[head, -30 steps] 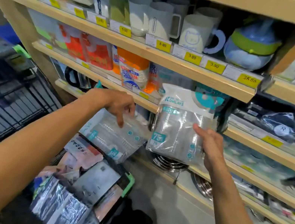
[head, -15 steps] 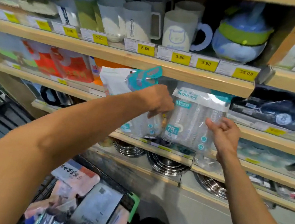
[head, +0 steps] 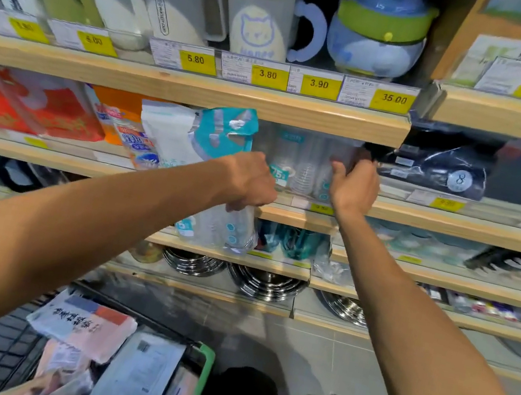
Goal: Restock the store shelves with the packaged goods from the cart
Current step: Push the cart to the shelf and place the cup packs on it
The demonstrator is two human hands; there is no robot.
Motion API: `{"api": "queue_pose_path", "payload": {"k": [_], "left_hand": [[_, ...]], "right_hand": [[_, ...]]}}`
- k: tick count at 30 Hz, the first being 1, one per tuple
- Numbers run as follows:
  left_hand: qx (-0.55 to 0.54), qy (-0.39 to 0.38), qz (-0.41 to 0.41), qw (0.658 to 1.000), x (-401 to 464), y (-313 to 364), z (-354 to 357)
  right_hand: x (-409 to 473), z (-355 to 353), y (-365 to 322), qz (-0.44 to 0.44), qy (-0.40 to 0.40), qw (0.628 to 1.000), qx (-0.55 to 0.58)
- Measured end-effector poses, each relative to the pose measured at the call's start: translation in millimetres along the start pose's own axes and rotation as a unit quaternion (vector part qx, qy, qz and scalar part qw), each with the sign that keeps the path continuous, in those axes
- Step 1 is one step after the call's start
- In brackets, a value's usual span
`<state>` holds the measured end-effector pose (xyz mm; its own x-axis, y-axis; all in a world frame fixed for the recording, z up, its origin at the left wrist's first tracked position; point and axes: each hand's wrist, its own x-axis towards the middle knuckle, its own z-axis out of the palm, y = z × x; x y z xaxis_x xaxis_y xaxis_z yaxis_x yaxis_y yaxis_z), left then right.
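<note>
A clear pack of plastic cups with a teal label stands on the second wooden shelf, under the shelf of mugs. My right hand grips its right side, fingers curled over the top corner. My left hand holds a second clear cup pack by its top; the pack hangs down in front of the shelf edge. The cart with a green rim sits at the bottom left, holding several flat packaged goods.
More packs and red and orange bags fill the second shelf to the left. A dark wrapped item lies to the right. Mugs stand above with yellow price tags. Steel bowls sit on a low shelf.
Both hands rose from the cart to the second shelf. The right hand pushed its cup pack in under the mug shelf. The left hand's pack came up and now hangs at the shelf front.
</note>
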<state>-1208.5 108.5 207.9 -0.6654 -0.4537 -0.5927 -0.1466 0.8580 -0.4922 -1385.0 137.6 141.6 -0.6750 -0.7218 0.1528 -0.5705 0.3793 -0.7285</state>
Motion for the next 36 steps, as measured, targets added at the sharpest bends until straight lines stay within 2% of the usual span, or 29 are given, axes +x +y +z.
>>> {"api": "queue_pose_path", "payload": {"k": [3,6,9,10,11,13,14,16,18,19,20,21,22,23,24,25,26,27,28,29,31,33,36], "left_hand": [[-0.013,0.012,-0.005,1.0,-5.5,3.8,-1.5],[-0.032,0.019,-0.013,0.999,-12.7,4.9,-3.2],[-0.054,0.019,-0.022,0.998,-17.3,6.9,-4.1],[-0.06,0.013,-0.025,0.998,-17.2,7.4,-4.4],[-0.063,0.007,-0.026,0.998,-17.5,7.5,-5.1],[-0.066,0.006,-0.021,0.998,-17.7,6.5,-6.6],[-0.074,0.009,-0.019,0.997,-17.2,6.1,-7.0],[-0.092,0.021,-0.014,0.995,-16.2,6.7,-9.6],[-0.116,0.04,-0.012,0.992,-18.9,7.7,-11.9],[-0.127,0.062,-0.015,0.99,-21.7,8.2,-10.9],[-0.135,0.115,-0.015,0.984,-26.0,9.5,-6.8],[-0.143,0.211,-0.02,0.967,-31.5,13.5,2.2],[-0.16,0.336,-0.046,0.927,-37.4,20.1,15.7],[-0.194,0.461,-0.102,0.86,-43.2,31.5,32.1],[-0.257,0.555,-0.189,0.768,-49.4,47.0,50.0],[-0.342,0.596,-0.293,0.664,-53.8,63.7,68.6],[-0.432,0.58,-0.395,0.566,-55.4,80.1,88.2],[-0.515,0.52,-0.467,0.497,-56.4,92.0,104.0],[-0.599,0.44,-0.487,0.459,-54.9,99.4,119.9],[-0.682,0.363,-0.463,0.435,-53.6,102.7,131.8],[-0.818,0.249,-0.349,0.383,-56.6,101.4,142.1],[-0.851,0.233,-0.288,0.373,-59.4,93.9,145.2],[-0.84,0.267,-0.28,0.38,-56.9,67.7,149.1]], "right_hand": [[-10.3,0.4,0.5,0.0,0.033,0.999,-0.017],[-24.1,1.4,6.5,0.0,0.052,0.995,0.083],[-60.4,5.4,17.7,-0.051,0.079,0.98,0.173],[-75.1,8.0,22.9,-0.071,0.035,0.98,0.185],[-89.6,11.3,27.4,-0.079,-0.051,0.975,0.2],[-112.2,18.6,31.9,-0.081,-0.256,0.943,0.196],[-120.1,23.4,32.7,-0.081,-0.322,0.927,0.178],[-129.3,32.2,33.3,-0.075,-0.355,0.92,0.15],[-132.8,36.2,32.5,-0.055,-0.338,0.926,0.16],[-133.2,36.5,34.1,-0.039,-0.33,0.927,0.173],[-133.4,35.6,35.6,-0.026,-0.325,0.927,0.184],[-133.2,34.2,38.1,-0.007,-0.324,0.924,0.202],[-133.1,31.6,39.4,0.021,-0.33,0.916,0.226],[-134.2,28.0,40.4,0.057,-0.34,0.903,0.257],[-135.5,26.0,41.4,0.094,-0.353,0.886,0.285],[-136.0,24.8,42.4,0.124,-0.365,0.87,0.307],[-136.5,24.5,45.1,0.137,-0.374,0.861,0.318],[-136.7,25.0,46.0,0.136,-0.38,0.856,0.323],[-137.5,24.2,44.5,0.126,-0.388,0.85,0.332],[-137.1,25.0,41.3,0.118,-0.398,0.844,0.339],[-135.1,29.7,30.4,0.119,-0.413,0.834,0.346],[-128.8,34.8,16.4,0.129,-0.399,0.842,0.341],[-116.9,44.5,-7.3,0.095,-0.347,0.872,0.332]]}}
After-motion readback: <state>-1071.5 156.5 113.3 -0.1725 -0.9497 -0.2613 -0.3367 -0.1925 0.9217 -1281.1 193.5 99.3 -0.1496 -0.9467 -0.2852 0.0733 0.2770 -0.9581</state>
